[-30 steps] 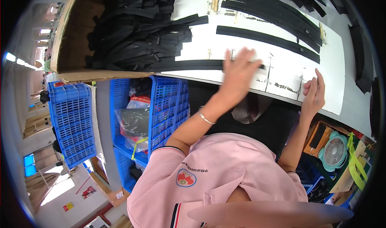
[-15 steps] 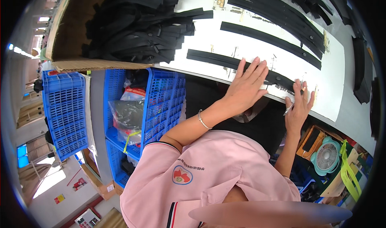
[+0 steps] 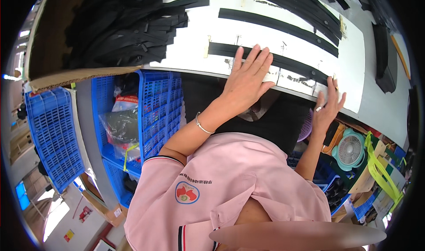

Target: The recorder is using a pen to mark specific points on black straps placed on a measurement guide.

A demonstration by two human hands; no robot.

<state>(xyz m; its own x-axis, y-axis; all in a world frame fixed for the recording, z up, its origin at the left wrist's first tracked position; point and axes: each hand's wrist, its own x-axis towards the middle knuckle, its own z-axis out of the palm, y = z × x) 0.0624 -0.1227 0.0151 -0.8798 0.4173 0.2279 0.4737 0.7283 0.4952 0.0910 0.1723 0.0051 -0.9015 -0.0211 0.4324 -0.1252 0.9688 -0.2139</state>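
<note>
A long black fabric strip lies along the near edge of a white board. My left hand rests over its left-middle part, palm down and fingers spread, hiding a piece of it. My right hand is at the strip's right end, fingers apart, with the fingertips on or right beside that end. A ring is on one finger. Farther back, a second black strip runs almost parallel, and several more black strips lie side by side behind it.
To the left, a cardboard box holds a heap of black strips. Blue plastic crates stand below the table edge. A turquoise fan sits low on the right. Black pieces lie on the grey tabletop.
The near strip has slid right along the board, its left end now beside a yellowish mark. My right hand has shifted right with it; my left stays over the strip. The whole view has shifted.
</note>
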